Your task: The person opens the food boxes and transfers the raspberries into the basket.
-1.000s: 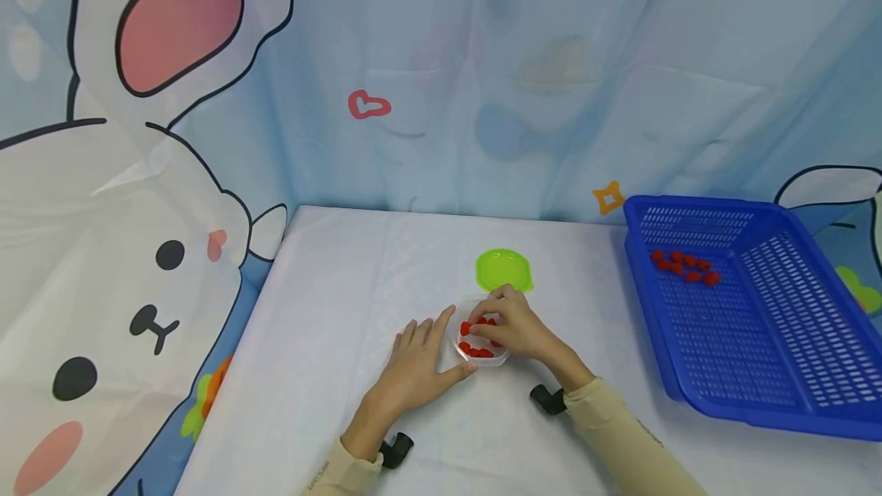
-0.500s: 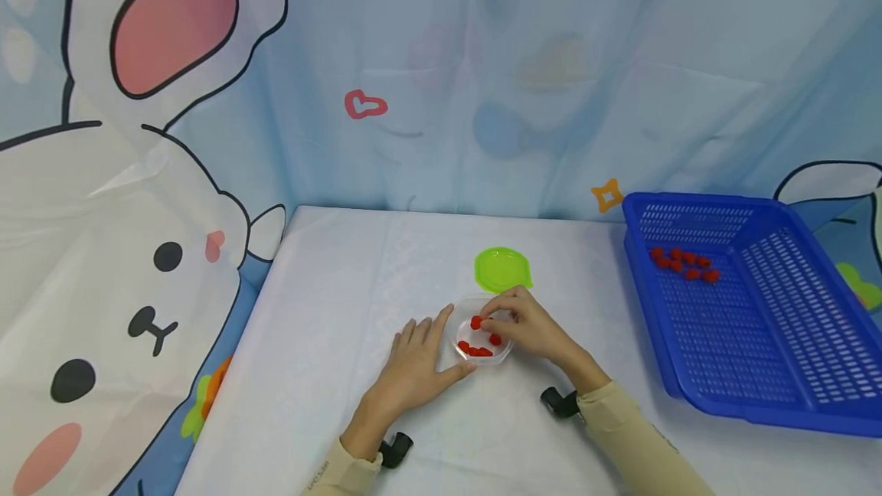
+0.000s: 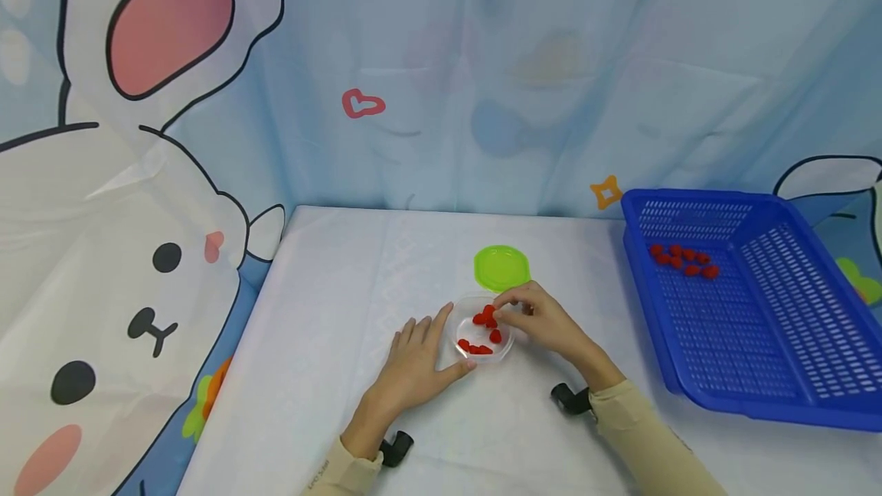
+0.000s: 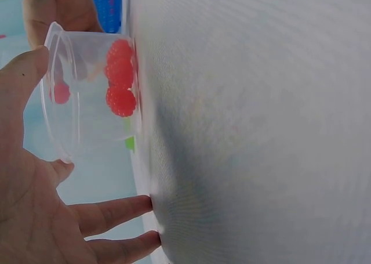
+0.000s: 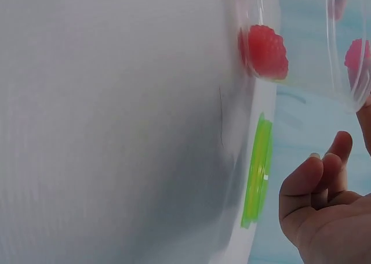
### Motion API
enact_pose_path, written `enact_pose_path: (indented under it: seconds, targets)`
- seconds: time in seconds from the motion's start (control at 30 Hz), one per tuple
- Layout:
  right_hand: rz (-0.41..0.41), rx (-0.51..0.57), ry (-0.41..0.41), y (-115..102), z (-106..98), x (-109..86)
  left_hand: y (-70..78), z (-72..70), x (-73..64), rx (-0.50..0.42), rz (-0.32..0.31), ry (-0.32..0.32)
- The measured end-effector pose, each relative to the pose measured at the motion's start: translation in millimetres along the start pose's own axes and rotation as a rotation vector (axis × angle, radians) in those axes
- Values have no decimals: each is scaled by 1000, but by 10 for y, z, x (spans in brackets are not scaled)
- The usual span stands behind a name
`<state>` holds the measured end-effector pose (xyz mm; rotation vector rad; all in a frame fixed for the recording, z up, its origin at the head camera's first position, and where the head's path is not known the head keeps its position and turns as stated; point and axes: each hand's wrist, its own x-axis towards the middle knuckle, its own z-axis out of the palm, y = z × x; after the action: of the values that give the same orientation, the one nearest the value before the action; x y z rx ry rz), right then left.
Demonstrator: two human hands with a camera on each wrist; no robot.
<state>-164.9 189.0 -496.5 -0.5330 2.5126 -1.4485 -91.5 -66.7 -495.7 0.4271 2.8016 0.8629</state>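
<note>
A clear plastic tub [image 3: 478,334] stands upright on the white table with several red raspberries [image 3: 475,349] on its bottom. My left hand [image 3: 416,370] holds it at the rim, thumb in front and index finger on the left side. The other left fingers [image 4: 116,214] reach down to the cloth. At the tub's right, my right hand [image 3: 547,320] pinches one raspberry [image 4: 59,91] at rim height. Its remaining fingers [image 5: 301,180] are bent beside the tub. Behind the tub lies a bright green lid [image 3: 501,268].
A large blue plastic basket [image 3: 758,305] sits at the right of the table, with several raspberries [image 3: 691,270] in its far left corner. A blue patterned curtain [image 3: 441,83] hangs behind the table. Black camera mounts [image 3: 570,399] protrude from both wrists.
My right hand has shifted rightward along the tub's rim with a raspberry at its fingertips. Raspberries near the tub's far side have changed position. The left hand stays in place.
</note>
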Motion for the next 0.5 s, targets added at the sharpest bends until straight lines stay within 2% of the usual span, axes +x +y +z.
enact_pose_path:
  seconds: [0.3,0.5]
  targets:
    - [33,7,54,-47,-183,-53,27,-13,1,2,-2,5]
    - [17,-40,116,-153,-424,-129,14,0,-3,-17,-6,2]
